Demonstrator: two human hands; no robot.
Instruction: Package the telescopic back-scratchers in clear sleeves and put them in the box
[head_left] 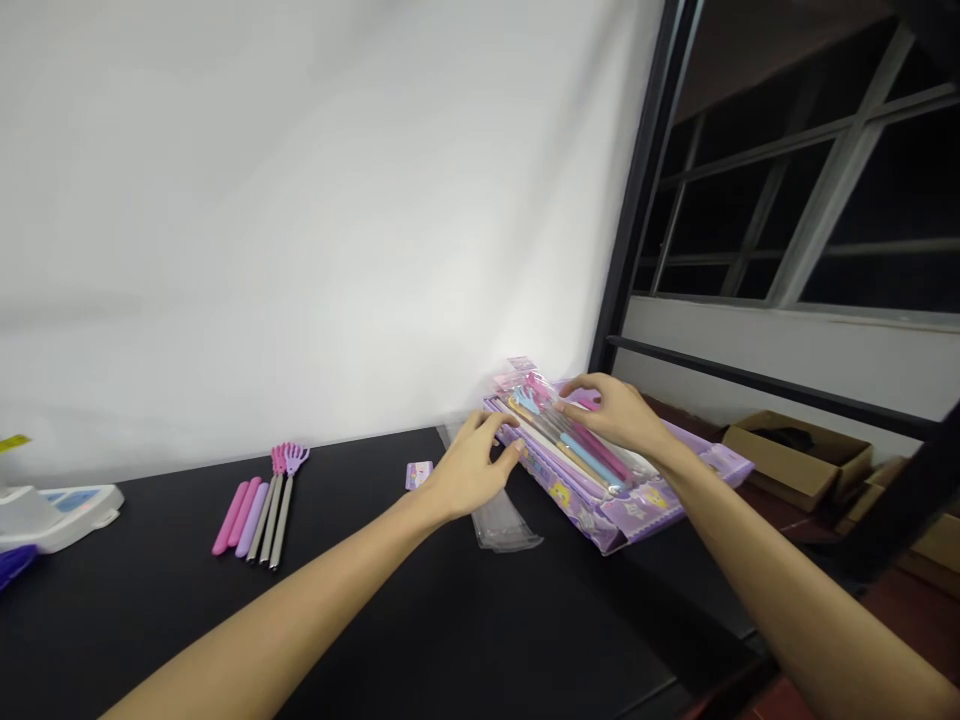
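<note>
A purple printed cardboard box (577, 515) lies open at the right of the table. In it are back scratchers (577, 450) with pink, blue and yellowish handles, several in clear plastic sleeves. My right hand (619, 412) is over the box, thumb and forefinger a little apart at the scratchers' head ends. My left hand (474, 468) hovers by the box's left edge, fingers curved and apart, holding nothing. Under it lie flat clear plastic sleeves (501, 520), partly hidden by the hand. A small printed card (418, 474) rests left of them.
On the black table (360, 620), several hand-shaped scratcher rods (279, 510) lie beside loose pink and purple handles (244, 515). A white device (75, 510) and a blue object (15, 563) are at far left. A black metal frame (630, 220) and cardboard boxes (787, 480) stand right.
</note>
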